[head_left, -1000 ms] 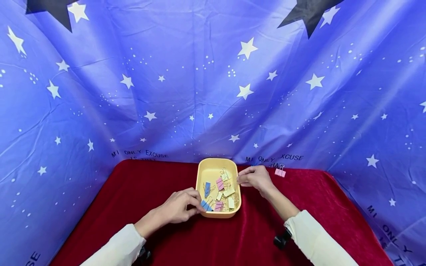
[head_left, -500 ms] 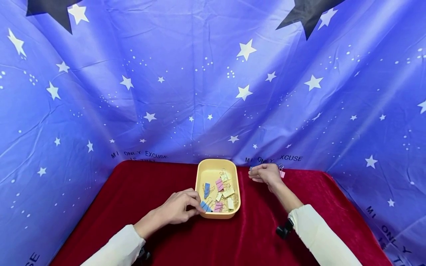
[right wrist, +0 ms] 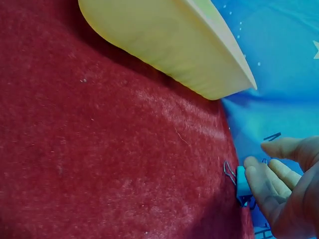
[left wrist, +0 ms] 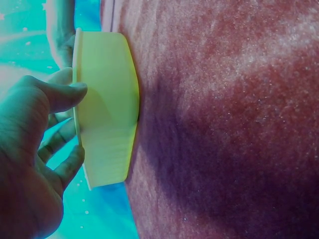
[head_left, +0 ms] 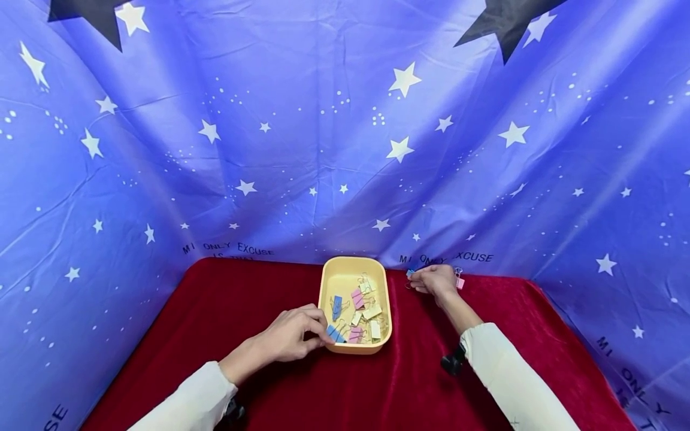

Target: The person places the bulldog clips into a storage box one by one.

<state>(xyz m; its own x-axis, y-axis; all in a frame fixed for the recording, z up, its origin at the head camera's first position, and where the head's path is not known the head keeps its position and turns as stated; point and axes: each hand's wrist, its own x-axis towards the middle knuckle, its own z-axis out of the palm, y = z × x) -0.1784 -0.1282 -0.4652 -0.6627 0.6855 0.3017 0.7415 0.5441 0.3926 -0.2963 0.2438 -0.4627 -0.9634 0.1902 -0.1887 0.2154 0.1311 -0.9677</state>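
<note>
A yellow plastic box (head_left: 338, 276) sits on the red cloth, holding several binder clips in blue (head_left: 336, 307), pink (head_left: 358, 298) and pale yellow (head_left: 372, 312). At its near left corner my left hand (head_left: 295, 335) pinches the rim; the left wrist view shows the thumb (left wrist: 70, 95) over the edge and fingers on the far side. Right of the box, my right hand (head_left: 436, 279) is at a blue binder clip (right wrist: 243, 182) by the cloth's back edge. Its fingertips (right wrist: 252, 168) are right against the clip, while the thumb (right wrist: 281, 147) stands apart from them.
A pink binder clip (head_left: 460, 283) lies just beyond the right hand, partly hidden by it. Red velvet cloth (head_left: 453, 407) covers the table, and a blue star-printed curtain (head_left: 302, 149) hangs behind and at both sides.
My right hand has left the box's right rim and moved right to the blue binder clip at the back edge. The left hand stays on the box's rim.
</note>
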